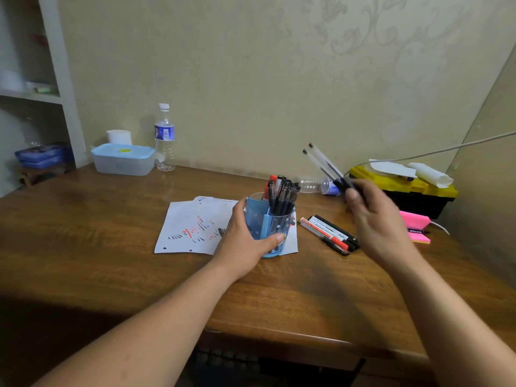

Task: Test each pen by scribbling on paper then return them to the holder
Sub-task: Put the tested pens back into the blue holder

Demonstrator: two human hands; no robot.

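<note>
Two pens in pinch of right fingers; left fingers around holder at edge of paper

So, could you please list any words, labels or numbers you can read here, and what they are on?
Nothing reads clearly.
Upright bottle: blue label, print too blurred to read.
Markers on the table: printed barrels, too small to read.
Plastic box: yellow sticker on the lid, unreadable.
Paper: only scribbles, no words.

Wooden desk bears paper, markers, bottle, toolbox.
</note>
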